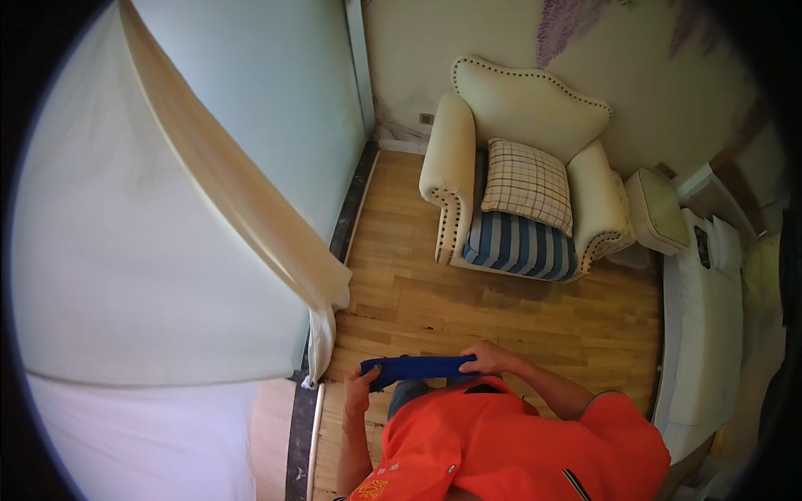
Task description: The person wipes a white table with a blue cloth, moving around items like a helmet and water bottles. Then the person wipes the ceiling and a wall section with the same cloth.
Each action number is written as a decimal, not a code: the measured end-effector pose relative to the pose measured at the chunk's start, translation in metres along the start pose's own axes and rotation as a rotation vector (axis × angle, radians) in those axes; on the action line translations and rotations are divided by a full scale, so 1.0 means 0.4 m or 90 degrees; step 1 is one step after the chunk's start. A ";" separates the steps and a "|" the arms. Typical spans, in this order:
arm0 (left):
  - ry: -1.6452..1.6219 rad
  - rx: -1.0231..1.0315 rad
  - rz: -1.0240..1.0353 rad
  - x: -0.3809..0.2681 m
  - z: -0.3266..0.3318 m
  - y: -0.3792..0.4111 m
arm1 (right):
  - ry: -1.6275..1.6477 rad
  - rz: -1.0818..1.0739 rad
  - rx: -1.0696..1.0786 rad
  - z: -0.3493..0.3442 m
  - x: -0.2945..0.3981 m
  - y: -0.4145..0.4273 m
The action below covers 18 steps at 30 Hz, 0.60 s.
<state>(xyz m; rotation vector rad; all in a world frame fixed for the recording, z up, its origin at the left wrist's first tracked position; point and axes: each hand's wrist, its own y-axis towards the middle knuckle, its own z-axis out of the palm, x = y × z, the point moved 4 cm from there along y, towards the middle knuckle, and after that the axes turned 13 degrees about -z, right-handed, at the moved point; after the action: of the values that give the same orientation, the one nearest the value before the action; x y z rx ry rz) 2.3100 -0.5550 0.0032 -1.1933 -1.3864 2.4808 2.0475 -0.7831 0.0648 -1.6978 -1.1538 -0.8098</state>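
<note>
A folded dark blue cloth (420,367) is stretched level in front of my waist, over the wooden floor. My left hand (359,389) grips its left end, with the thumb lying on top. At the other end, my right hand (489,358) pinches the cloth between thumb and fingers. The strip looks fairly taut and hangs a little lower beside my left hand. The orange shirt (520,444) on my body fills the area just behind it.
Ahead stands a cream studded armchair (526,103) with a checked pillow (529,185) and striped seat cushion (520,247). A pale curtain (156,250) hangs at left, knotted near its bottom. To the right are a small stool (658,210) and a white bed (702,351).
</note>
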 end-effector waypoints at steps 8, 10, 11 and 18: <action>0.075 -0.013 -0.043 -0.161 0.009 0.173 | -0.029 -0.006 -0.014 -0.113 0.009 0.170; 0.049 -0.025 -0.078 -0.167 0.021 0.223 | -0.019 0.012 0.010 -0.164 -0.016 0.219; 0.033 -0.035 -0.094 -0.174 0.032 0.249 | -0.014 0.019 0.023 -0.192 -0.031 0.244; -0.040 -0.144 -0.019 -0.387 0.048 0.429 | -0.023 -0.090 0.010 -0.467 -0.079 0.570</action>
<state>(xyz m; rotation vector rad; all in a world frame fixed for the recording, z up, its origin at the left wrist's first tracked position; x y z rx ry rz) 2.4573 -0.7319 -0.0268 -1.1292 -1.7275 2.4112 2.2445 -1.0030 0.0365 -1.6377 -1.3132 -0.8576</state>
